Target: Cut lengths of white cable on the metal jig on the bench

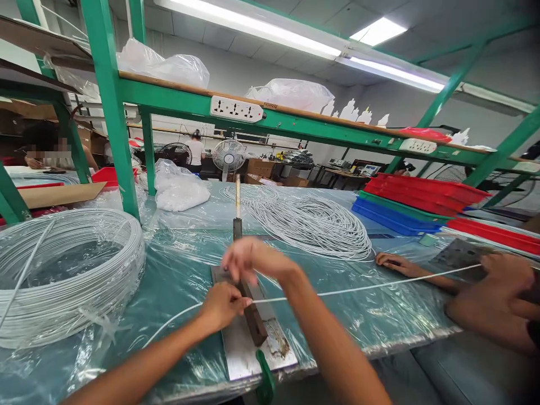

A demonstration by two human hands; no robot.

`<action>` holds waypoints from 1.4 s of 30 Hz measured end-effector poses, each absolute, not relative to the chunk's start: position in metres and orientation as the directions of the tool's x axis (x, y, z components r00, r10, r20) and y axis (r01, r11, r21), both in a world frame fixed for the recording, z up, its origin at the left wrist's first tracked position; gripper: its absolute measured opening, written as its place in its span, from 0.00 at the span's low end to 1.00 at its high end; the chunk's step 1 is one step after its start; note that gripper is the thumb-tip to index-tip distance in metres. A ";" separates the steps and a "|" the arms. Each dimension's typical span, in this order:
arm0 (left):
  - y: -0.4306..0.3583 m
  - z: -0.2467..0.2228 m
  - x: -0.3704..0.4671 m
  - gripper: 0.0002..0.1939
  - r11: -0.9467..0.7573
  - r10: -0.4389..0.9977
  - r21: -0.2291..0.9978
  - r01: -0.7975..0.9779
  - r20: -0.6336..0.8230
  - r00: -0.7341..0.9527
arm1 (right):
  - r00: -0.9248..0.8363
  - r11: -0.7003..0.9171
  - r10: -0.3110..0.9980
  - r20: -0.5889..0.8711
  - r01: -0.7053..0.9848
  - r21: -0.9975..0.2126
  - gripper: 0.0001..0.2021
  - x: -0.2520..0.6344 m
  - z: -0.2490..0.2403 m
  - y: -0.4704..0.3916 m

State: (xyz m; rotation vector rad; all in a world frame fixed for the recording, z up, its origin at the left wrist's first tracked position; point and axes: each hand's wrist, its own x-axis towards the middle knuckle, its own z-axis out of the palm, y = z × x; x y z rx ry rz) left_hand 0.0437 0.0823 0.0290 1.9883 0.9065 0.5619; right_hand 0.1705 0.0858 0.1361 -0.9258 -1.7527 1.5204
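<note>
My left hand [223,306] is closed on a thin white cable [354,290], pinching it against the side of a brown metal bar [255,325]. This bar is part of a bench device on a metal plate [242,360], with a long upright lever [238,211] at its far end. Blurred by motion, my right hand [255,260] is over the device near the lever's base; whether its fingers hold anything cannot be made out. From my left hand the cable runs right to a co-worker's hand [508,273] and curves down to the left.
A large cable coil [135,264] wrapped in plastic stands at left. Behind the device lies a looser white cable bundle [316,225]. Stacked red and blue trays [422,194] are at right, near the co-worker's other hand [396,263]. A green clamp handle [265,377] juts at the table edge.
</note>
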 end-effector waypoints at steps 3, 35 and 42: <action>0.077 0.025 0.042 0.18 -0.415 0.769 0.785 0.460 0.033 0.638 | 0.128 0.192 0.971 0.201 0.077 -0.978 0.14 0.210 0.155 0.154; 0.092 -0.022 0.067 0.15 -0.131 0.858 0.937 0.325 -0.057 0.510 | 0.172 -0.336 0.928 -0.331 -0.001 -0.942 0.31 0.217 0.147 -0.048; 0.096 -0.028 0.069 0.15 -0.130 0.873 0.933 0.334 -0.051 0.484 | 0.162 -0.527 0.835 -0.525 -0.032 -0.849 0.30 0.191 0.111 -0.075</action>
